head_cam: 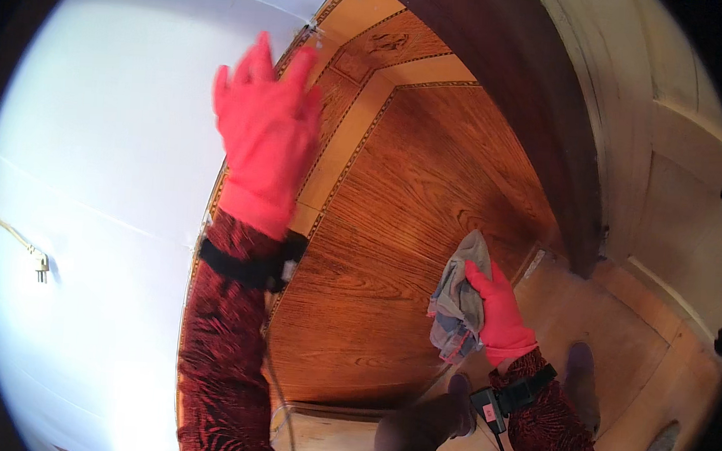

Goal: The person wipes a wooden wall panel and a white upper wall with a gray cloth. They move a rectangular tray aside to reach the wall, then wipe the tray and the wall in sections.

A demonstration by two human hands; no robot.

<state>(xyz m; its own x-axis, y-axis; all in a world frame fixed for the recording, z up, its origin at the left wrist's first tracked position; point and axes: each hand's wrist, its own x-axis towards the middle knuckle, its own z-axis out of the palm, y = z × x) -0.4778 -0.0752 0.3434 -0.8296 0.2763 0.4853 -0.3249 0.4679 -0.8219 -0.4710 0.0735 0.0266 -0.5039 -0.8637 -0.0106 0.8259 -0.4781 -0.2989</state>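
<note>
My left hand (267,133), in a pink rubber glove, is raised with its fingers apart and nothing visible in it; it is slightly blurred. Behind it runs the patterned border of a reddish-brown wood-grain panel (391,240), where the panel meets the pale wall (113,117). Whether the fingers touch the wall or the panel, I cannot tell. Lower down, my right hand (504,315), gloved in the same pink, grips a bunched grey cloth (465,294) with bluish and red-edged parts. The cloth hangs in front of the panel's lower right part.
A dark brown wooden edge (530,99) borders the panel on the right, with cream panelling (681,164) beyond. A cord with a plug (41,262) hangs at the left wall. Wires trail from both wrist straps. My feet in dark footwear (581,381) stand on the tan floor (603,327).
</note>
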